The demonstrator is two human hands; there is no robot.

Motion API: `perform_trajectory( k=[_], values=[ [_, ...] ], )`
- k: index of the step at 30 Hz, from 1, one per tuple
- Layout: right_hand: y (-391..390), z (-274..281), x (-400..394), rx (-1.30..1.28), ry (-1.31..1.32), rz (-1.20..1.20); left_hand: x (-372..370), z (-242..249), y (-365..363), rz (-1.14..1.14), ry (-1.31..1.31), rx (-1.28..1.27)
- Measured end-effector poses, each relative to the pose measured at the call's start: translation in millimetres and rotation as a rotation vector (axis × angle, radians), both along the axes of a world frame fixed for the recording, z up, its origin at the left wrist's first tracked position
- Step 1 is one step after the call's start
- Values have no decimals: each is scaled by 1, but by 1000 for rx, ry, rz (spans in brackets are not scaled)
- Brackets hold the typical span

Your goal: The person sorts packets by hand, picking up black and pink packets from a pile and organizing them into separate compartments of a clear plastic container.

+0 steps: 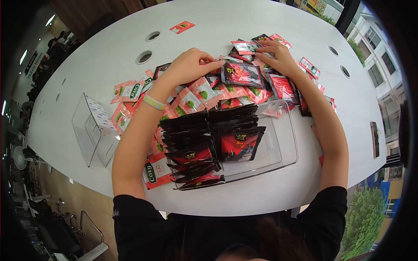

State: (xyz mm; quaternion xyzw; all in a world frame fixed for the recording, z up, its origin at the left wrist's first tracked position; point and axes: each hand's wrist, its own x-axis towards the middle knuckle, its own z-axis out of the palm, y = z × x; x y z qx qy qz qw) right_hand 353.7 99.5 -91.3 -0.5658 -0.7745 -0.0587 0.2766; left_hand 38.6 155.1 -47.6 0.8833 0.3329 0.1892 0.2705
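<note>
A loose pile of black coffee sachets and red-and-white tea sachets (190, 101) spreads across the table. My left hand (190, 66), with a wristband below it, has its thumb and curled fingers at the upper left corner of a black coffee sachet (242, 74), seemingly pinching it. At the far side of the pile, my right hand (278, 57) reaches in with its fingers extended, the tips touching a small tea sachet (244, 47). Nearer to me, a clear plastic box (278, 148) holds two rows of upright black coffee sachets (240, 145); its right part shows bare plastic.
Left of the pile stands another clear plastic container (89, 130). One tea sachet (182, 27) lies apart at the back, near round holes (143, 57) in the white table (104, 56). A phone-like dark object (375, 139) rests by the right edge.
</note>
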Motion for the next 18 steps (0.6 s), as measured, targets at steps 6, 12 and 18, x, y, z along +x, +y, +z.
perform_trajectory(
  k=[6, 12, 18],
  values=[
    [-5, 15, -17, 33, 275, 117, 9, -21, -1, 17, -79, 247],
    [-32, 47, -63, -213, 139, 277, 9, -24, 1, 16, -75, 299],
    [-39, 58, -79, -225, -93, 286, 6, -8, -4, -8, -57, 193]
  ],
)
